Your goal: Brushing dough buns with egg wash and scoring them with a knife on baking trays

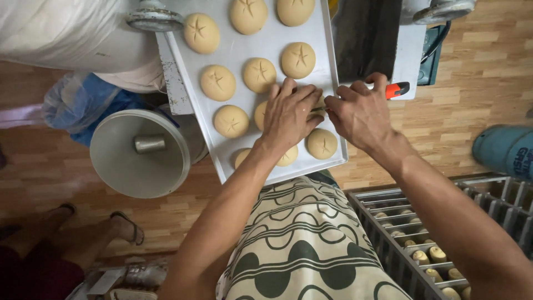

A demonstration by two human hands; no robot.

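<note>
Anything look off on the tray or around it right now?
Nothing spilled or damaged. The baking tray sits skewed to the bench, its near corner overhanging the person's lap. Scored dough rounds lie in fairly even rows. The left hand covers one; the right hand holds an orange-handled cutter.

Small bakery workroom, informal. Metal tray (327, 66) holds rows of round dough pieces (217, 82), each scored with star cut. Wire rack (388, 222) at lower right carries more small baked pieces on lower shelves. Big white sack (66, 33) at upper left, blue plastic bag (78, 105) beside it. Round metal funnel-like part (139, 153) next to tray. Wood-pattern floor (472, 94). Blue gas cylinder (505, 150) at right edge. Another person's sandalled feet (125, 225) at lower left.
</note>
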